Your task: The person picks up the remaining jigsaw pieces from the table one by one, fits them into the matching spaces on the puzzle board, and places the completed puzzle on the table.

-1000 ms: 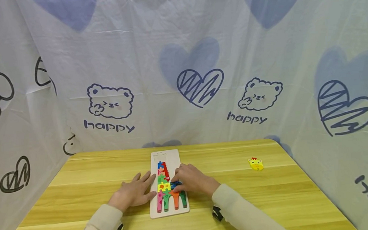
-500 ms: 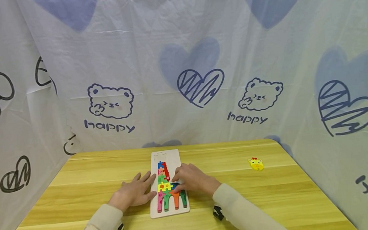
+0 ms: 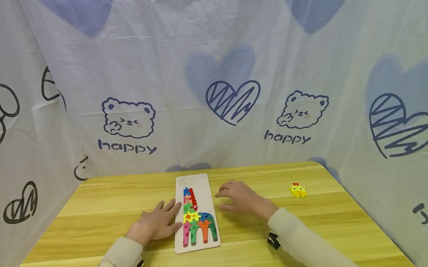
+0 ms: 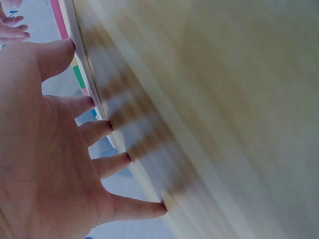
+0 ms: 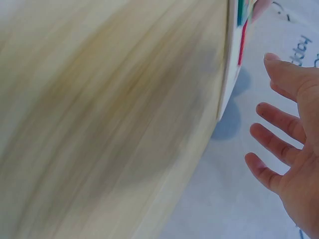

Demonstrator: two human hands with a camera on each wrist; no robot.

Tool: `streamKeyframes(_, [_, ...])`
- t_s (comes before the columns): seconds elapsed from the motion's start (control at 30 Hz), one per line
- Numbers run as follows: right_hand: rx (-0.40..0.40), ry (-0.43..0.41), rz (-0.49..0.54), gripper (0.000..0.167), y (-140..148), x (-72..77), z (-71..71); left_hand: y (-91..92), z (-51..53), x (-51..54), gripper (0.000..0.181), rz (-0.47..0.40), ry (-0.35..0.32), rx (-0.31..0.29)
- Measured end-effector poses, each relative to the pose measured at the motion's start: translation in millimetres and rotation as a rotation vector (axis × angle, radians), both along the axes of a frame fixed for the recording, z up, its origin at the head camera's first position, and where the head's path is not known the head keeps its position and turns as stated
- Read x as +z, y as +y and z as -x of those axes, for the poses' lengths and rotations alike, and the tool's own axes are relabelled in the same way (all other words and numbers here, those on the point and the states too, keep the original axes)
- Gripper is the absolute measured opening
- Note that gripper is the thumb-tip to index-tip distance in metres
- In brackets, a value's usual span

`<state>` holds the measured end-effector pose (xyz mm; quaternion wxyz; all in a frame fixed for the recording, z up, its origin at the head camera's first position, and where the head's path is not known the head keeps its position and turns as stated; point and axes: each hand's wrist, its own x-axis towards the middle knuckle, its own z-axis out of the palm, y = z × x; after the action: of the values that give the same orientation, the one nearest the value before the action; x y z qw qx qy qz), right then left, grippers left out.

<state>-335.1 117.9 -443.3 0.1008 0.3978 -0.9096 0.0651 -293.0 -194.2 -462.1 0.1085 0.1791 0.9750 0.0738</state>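
A pale puzzle board (image 3: 203, 191) lies on the table, filled with coloured giraffe pieces: legs, body, neck and a red mane (image 3: 193, 199). At its top end a recess shows bare. The blue back piece (image 3: 206, 216) sits flush beside the yellow piece (image 3: 191, 217). My left hand (image 3: 157, 223) lies with fingers spread, thumb and fingertips touching the board's left edge; the left wrist view shows these fingers on the edge and table. Right of the board, my right hand (image 3: 241, 199) hovers above the table, fingers relaxed, holding nothing.
A yellow giraffe-head piece (image 3: 297, 190) with red horns lies on the wooden table (image 3: 279, 235), to the right of my right hand. Behind the table hangs a white cloth (image 3: 185, 143) printed with hearts and bears.
My right hand has let go of the blue back piece and moved right, off the board. That piece is now in full sight. My left hand stays in place.
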Motion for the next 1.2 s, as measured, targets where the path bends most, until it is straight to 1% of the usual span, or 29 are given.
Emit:
streamKeyframes(0.07, [-0.001,0.028,-0.006,0.036,10.5,-0.4,1.7,-0.1,0.4,-1.0,0.073,0.002,0.002,0.0])
streamKeyframes(0.13, [-0.012,0.036,-0.01,0.038,21.2,-1.5,3.9,-0.1,0.9,-2.2,0.073,0.002,0.002,0.0])
streamKeyframes(0.43, [-0.071,0.01,-0.002,0.043,68.5,2.2,12.9,-0.8,2.5,-3.5,0.074,0.005,0.003,-0.002])
streamKeyframes(0.6, [-0.077,0.032,0.0,0.043,92.7,4.8,16.8,-1.6,3.1,-4.0,0.074,0.004,0.007,-0.004])
streamKeyframes(0.83, [-0.089,0.053,0.027,0.043,122.5,3.3,17.5,-1.5,2.5,-2.8,0.074,-0.001,0.003,-0.002])
streamKeyframes(1.1, [-0.153,0.06,0.057,0.046,155.6,-0.1,18.9,-1.3,1.4,-2.4,0.074,-0.003,0.004,-0.003])
streamKeyframes(1.2, [-0.175,0.07,0.053,0.047,167.3,-2.8,20.0,-1.4,1.1,-2.3,0.073,-0.003,0.004,-0.003])
